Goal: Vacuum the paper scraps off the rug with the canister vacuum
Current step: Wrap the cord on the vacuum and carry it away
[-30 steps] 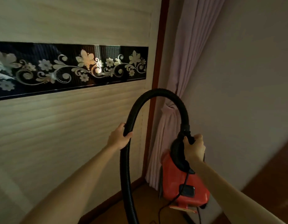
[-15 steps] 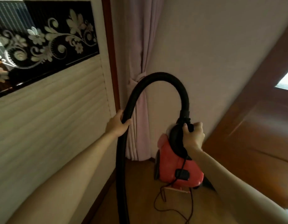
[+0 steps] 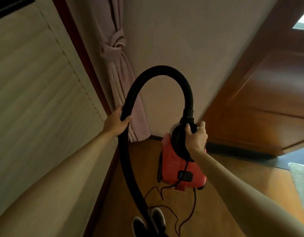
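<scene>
A red canister vacuum [image 3: 177,165] hangs above the wooden floor, lifted by its black top handle. My right hand [image 3: 196,136] is shut on that handle. A black ribbed hose [image 3: 158,72] arches up from the canister's top and runs down on the left towards my feet. My left hand [image 3: 116,123] grips the hose on its left side. The vacuum's thin cord [image 3: 187,212] trails in loops on the floor below. A pale rug's edge [image 3: 300,182] shows at the far right. No paper scraps are visible.
A ribbed cream wardrobe door [image 3: 37,93] fills the left. A tied pink curtain [image 3: 118,65] hangs in the corner by a plain wall. A brown wooden door [image 3: 260,100] stands open on the right. My dark shoes [image 3: 147,223] stand on the wooden floor [image 3: 233,185].
The view has swung right and downward, bringing the floor, my shoes, the door and the rug's edge into sight. Both hands keep their grips on the hose and handle.
</scene>
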Demonstrator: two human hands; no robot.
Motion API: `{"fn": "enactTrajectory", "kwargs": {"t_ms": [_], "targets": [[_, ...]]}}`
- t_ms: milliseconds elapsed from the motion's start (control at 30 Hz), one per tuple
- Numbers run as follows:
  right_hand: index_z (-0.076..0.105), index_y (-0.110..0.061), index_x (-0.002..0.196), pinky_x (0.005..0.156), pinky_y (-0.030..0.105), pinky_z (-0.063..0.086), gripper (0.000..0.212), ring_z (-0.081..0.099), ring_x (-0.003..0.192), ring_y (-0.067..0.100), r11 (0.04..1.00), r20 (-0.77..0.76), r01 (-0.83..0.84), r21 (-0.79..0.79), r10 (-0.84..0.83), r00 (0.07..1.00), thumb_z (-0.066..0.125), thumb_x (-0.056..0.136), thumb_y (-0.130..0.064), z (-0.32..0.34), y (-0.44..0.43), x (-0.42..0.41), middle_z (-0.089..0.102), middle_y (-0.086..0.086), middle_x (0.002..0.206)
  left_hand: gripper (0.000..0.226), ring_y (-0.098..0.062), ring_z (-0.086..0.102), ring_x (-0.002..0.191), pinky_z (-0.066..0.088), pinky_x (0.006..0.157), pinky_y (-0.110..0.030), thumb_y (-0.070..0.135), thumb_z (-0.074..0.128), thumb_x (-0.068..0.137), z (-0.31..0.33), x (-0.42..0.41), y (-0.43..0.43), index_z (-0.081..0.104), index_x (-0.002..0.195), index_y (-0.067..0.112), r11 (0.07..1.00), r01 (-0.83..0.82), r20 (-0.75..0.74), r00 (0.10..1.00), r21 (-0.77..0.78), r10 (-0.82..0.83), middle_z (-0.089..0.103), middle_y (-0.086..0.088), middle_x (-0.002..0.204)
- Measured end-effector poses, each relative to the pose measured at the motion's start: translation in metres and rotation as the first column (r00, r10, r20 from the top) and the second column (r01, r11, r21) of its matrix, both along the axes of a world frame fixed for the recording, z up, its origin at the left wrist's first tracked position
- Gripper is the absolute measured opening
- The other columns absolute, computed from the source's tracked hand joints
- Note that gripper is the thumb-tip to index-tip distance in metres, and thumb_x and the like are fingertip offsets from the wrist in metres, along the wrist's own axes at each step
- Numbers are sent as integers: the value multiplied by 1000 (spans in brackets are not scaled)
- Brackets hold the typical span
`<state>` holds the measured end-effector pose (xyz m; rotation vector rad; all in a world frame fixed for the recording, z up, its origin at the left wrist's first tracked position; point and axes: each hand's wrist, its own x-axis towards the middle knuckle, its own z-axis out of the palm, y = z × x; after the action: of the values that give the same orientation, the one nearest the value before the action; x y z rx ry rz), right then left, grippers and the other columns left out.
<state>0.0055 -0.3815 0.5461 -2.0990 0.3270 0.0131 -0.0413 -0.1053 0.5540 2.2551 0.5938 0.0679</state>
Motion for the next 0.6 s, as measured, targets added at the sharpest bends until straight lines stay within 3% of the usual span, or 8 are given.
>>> {"fn": "enactTrajectory", "kwargs": {"t_ms": [67, 200, 467, 600], "targets": [[42, -11, 101, 76, 55, 57, 25, 64, 81, 30, 1000, -31, -5, 6, 5, 1000, 55, 98, -32, -15, 2, 2, 55, -1, 82, 50, -20, 59, 102, 47, 78, -27, 38, 57, 99, -12, 5, 2, 42, 143, 20, 1000, 12, -11, 1000, 14, -11, 57, -3, 133], [41, -11, 98, 71, 51, 57, 26, 64, 78, 29, 1000, -53, -23, 7, 23, 998, 55, 97, -32, -49, 12, 7, 57, 1, 80, 52, -19, 59, 102, 50, 79, -29, 42, 57, 97, -43, 12, 15, 42, 143, 23, 1000, 4, -45, 999, 8, -4, 59, -4, 132], [44, -9, 96, 47, 20, 42, 23, 52, 61, 4, 1000, -54, -10, 6, 10, 999, 56, 99, -28, -121, 38, 16, 54, -7, 75, 45, -20, 64, 91, 56, 72, -34, 41, 57, 98, -127, 6, 35, 45, 138, 25, 999, -7, -66, 998, -50, 4, 62, 4, 113], [44, -17, 95, 52, 28, 51, 18, 61, 69, 12, 1000, -46, 24, -1, -24, 999, 57, 98, -30, -171, 51, 27, 58, -3, 81, 36, -11, 62, 73, 44, 53, -22, 41, 58, 98, -184, 11, 46, 48, 129, 25, 997, 3, -60, 998, -83, -8, 64, 5, 96]]}}
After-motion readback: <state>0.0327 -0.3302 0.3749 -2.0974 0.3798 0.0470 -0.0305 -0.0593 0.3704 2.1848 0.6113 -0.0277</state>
